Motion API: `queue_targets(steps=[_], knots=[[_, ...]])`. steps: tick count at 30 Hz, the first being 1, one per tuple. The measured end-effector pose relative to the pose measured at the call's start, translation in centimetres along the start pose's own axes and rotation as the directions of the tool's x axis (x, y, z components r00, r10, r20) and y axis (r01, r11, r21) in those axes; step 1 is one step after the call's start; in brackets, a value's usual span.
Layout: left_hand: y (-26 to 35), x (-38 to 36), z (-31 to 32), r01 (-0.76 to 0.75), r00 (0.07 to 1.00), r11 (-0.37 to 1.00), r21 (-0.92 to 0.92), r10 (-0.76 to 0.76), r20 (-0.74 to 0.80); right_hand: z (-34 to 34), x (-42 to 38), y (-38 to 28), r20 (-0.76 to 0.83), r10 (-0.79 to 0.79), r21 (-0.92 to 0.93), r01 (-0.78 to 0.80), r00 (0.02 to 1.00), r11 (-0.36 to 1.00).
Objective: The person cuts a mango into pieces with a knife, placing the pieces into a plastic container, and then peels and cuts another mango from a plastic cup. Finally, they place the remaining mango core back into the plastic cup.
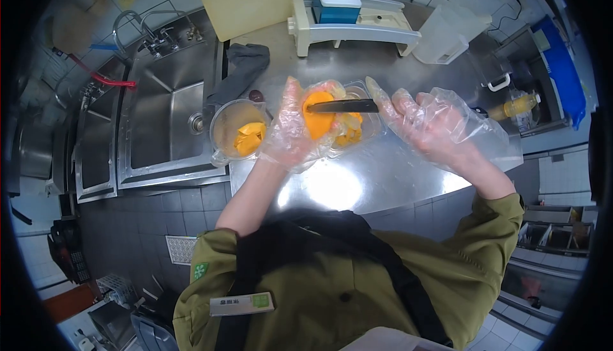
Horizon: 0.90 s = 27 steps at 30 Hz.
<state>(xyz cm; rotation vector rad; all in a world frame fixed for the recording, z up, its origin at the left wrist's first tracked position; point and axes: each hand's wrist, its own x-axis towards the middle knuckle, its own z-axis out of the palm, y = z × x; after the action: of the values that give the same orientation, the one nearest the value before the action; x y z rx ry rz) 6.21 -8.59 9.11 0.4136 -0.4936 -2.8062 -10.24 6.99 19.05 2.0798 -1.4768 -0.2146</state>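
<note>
Orange fruit flesh (318,121), perhaps mango, rests in my left hand (293,126), whose gloved fingers curl round it. My right hand (429,121), also in a clear plastic glove, grips a knife by a handle hidden in the fingers. The dark blade (345,106) points left, with its tip at the fruit. Under and just right of my left hand is a clear container (373,118) with orange pieces (351,132) in it. Left of that hand, a clear pitcher (220,130) holds larger yellow-orange pieces (249,138).
Metal sinks (163,121) with faucets lie left. A grey cloth (246,67) is on the counter's left edge. Behind stand a yellow board (252,0), a white slicer-like device (357,25) and an empty-looking plastic jug (447,31). A bottle (517,106) lies right.
</note>
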Motion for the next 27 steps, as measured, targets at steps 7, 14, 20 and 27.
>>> queue_targets(steps=[7, 14, 20, 27], knots=[[-0.9, 0.5, 0.4, -0.065, 0.998, 0.997, 0.037, 0.064, 0.017, -0.6, -1.5, 0.5, 0.091, 0.03, -0.12, -0.019, 0.995, 0.993], [-1.5, 0.7, 1.2, -0.067, 0.997, 0.988, 0.141, 0.071, -0.027, 1.0, -1.8, -0.3, 0.131, 0.097, -0.29, -0.055, 0.987, 0.955], [-1.8, 1.3, 1.4, -0.038, 0.997, 0.996, 0.081, 0.042, -0.058, 0.7, -3.1, -1.1, 0.156, 0.071, 0.031, -0.077, 0.985, 0.997], [-2.1, 1.9, 0.3, -0.071, 0.997, 0.996, 0.048, 0.071, 0.004, 1.0, -3.7, -0.7, 0.276, 0.209, -0.142, -0.175, 0.938, 0.974]])
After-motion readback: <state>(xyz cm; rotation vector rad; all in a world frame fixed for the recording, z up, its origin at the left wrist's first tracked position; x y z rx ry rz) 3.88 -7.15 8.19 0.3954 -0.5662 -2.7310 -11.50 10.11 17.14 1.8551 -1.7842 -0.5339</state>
